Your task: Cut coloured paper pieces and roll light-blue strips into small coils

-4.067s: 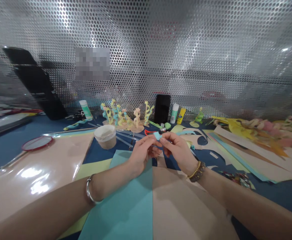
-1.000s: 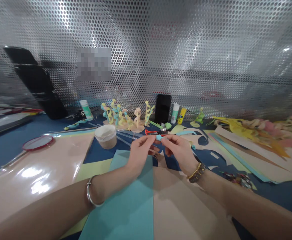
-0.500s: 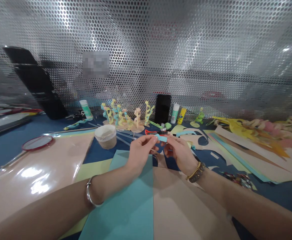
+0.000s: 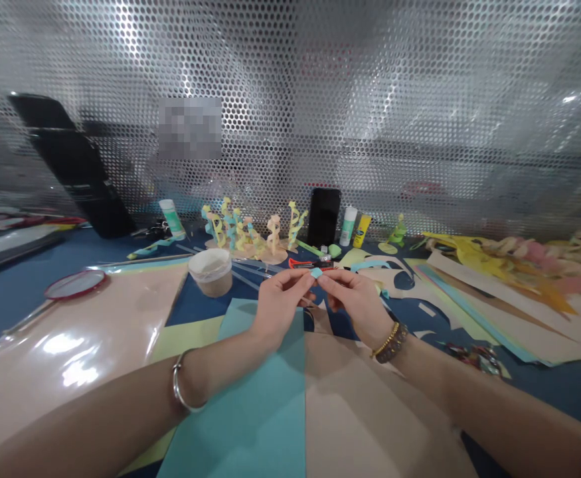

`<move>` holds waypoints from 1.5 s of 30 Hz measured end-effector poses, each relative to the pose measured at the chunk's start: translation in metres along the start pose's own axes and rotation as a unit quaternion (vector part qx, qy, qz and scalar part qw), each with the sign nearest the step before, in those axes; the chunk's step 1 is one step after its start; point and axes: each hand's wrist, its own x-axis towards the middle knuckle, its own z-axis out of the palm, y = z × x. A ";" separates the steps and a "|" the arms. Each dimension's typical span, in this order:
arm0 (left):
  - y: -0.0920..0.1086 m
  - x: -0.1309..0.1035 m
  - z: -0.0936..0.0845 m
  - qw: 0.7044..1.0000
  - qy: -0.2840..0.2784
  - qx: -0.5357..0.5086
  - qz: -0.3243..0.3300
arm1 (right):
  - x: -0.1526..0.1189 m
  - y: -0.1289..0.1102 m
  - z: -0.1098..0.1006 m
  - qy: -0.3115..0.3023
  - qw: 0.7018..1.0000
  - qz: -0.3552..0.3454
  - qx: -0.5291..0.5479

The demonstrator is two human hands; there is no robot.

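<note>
A small light-blue piece of paper (image 4: 316,273) is pinched between my two hands, above the middle of the table. My left hand (image 4: 284,302) grips it from the left between thumb and finger. From the right, my right hand (image 4: 352,299) closes on it in the same way, the two thumbs almost meeting. Most of the paper is hidden by the fingertips. Just behind them lies a red and black cutter (image 4: 297,264). Beneath my forearms are a blue paper sheet (image 4: 250,398) and a pale pink sheet (image 4: 370,411).
A white tub (image 4: 210,272) stands left of my hands. Behind are curled paper shapes (image 4: 273,232), a leaning phone (image 4: 325,216) and glue sticks (image 4: 348,226). Cut paper scraps (image 4: 394,282) and stacked sheets (image 4: 509,318) lie right. A plastic-covered pack (image 4: 121,318) and round mirror (image 4: 76,285) are left.
The light-blue paper stuck out flat to the right before; now only a small folded-looking bit shows. My right fingertips have moved left, close against my left thumb.
</note>
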 end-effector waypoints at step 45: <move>-0.007 0.004 -0.001 0.997 -0.034 -0.056 0.029 | 0.002 0.000 0.000 0.025 0.997 -0.050 -0.051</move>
